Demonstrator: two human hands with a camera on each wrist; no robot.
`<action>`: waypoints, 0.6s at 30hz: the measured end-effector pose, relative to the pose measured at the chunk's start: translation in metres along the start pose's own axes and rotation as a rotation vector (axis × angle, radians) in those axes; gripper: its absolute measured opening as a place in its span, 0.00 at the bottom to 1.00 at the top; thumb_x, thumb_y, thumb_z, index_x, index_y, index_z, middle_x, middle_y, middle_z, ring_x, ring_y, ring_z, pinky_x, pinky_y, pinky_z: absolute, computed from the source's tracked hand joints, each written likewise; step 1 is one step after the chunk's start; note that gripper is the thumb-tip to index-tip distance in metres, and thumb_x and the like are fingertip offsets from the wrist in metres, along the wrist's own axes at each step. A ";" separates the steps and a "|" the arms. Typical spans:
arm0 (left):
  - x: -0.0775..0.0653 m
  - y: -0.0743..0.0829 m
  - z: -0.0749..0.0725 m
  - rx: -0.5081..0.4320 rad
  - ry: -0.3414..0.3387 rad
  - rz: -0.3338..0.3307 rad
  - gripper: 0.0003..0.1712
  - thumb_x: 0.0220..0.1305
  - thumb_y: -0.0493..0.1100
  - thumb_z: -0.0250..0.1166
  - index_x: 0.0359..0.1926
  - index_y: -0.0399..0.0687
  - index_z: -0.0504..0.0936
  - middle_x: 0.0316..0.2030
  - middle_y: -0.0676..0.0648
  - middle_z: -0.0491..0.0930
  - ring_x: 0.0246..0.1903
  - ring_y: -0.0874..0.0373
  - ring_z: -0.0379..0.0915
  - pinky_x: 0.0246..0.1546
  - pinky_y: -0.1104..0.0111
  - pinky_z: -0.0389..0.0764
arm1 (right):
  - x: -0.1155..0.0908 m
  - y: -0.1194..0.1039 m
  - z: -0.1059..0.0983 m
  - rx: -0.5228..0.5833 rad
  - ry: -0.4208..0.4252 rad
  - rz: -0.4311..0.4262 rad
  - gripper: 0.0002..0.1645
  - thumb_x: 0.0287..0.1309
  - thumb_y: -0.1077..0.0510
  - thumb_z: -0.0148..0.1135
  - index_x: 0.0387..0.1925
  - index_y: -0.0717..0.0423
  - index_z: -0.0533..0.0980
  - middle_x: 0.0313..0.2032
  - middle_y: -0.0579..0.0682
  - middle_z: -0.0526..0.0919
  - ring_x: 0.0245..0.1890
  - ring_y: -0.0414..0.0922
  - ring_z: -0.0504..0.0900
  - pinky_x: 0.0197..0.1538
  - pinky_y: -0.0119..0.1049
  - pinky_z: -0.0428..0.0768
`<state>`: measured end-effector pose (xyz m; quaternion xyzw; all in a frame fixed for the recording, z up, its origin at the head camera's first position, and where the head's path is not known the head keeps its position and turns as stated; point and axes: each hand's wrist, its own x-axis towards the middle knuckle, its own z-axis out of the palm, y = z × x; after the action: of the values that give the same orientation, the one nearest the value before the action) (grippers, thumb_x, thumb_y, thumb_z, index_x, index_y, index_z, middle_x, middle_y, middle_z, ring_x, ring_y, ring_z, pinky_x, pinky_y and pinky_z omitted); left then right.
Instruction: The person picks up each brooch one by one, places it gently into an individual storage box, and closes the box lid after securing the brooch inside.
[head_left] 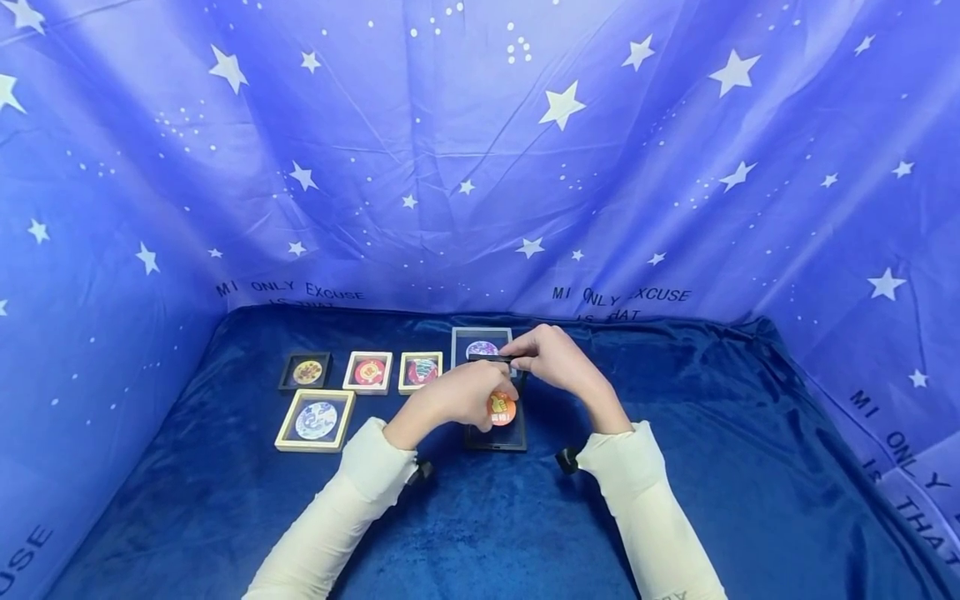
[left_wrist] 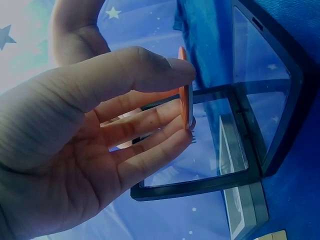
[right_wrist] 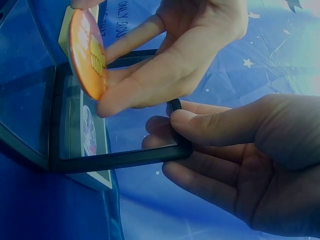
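My left hand (head_left: pixel 461 397) pinches a round orange pin badge (head_left: pixel 502 411) with a yellow thumbs-up picture between thumb and fingers. In the left wrist view the badge (left_wrist: pixel 186 107) is edge-on under the thumb. A black hinged display frame (head_left: pixel 498 447) with clear film panes stands unfolded, one half on the cloth and the other raised. With thumb and fingers, my right hand (head_left: pixel 561 360) grips the outer edge of the raised half (right_wrist: pixel 120 159). The badge is above the lower half, apart from its film.
Behind the black frame lies a grey frame (head_left: pixel 455 343) with a purple badge. To the left are cream frames with badges (head_left: pixel 371 390) (head_left: pixel 422 389), a small black frame (head_left: pixel 283 379) and a larger cream frame (head_left: pixel 285 444). A starry curtain (head_left: pixel 420 208) hangs behind the blue cloth (head_left: pixel 480 533).
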<state>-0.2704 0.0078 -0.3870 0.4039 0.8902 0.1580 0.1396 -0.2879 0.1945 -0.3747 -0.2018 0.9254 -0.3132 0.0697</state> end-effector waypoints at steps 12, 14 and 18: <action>-0.001 -0.005 0.001 -0.006 0.017 0.009 0.28 0.47 0.30 0.79 0.53 0.44 0.87 0.50 0.47 0.82 0.42 0.58 0.76 0.49 0.66 0.82 | 0.000 -0.002 -0.001 0.003 -0.001 0.004 0.14 0.65 0.67 0.64 0.50 0.57 0.86 0.48 0.56 0.90 0.49 0.51 0.88 0.51 0.47 0.85; 0.000 -0.005 0.001 -0.009 0.012 0.005 0.29 0.47 0.30 0.79 0.54 0.45 0.87 0.50 0.47 0.82 0.42 0.58 0.76 0.49 0.66 0.82 | 0.001 -0.002 -0.001 0.000 0.000 0.013 0.14 0.65 0.67 0.64 0.50 0.57 0.87 0.48 0.55 0.90 0.50 0.51 0.88 0.51 0.47 0.85; 0.000 -0.004 0.001 -0.006 0.001 0.003 0.29 0.47 0.29 0.78 0.54 0.45 0.87 0.51 0.47 0.83 0.43 0.58 0.76 0.48 0.66 0.82 | 0.002 -0.003 0.000 -0.003 -0.006 0.017 0.14 0.66 0.67 0.64 0.50 0.57 0.87 0.48 0.56 0.90 0.50 0.52 0.87 0.52 0.48 0.85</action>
<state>-0.2727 0.0048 -0.3898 0.4047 0.8892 0.1612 0.1400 -0.2886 0.1920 -0.3730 -0.1948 0.9273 -0.3107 0.0747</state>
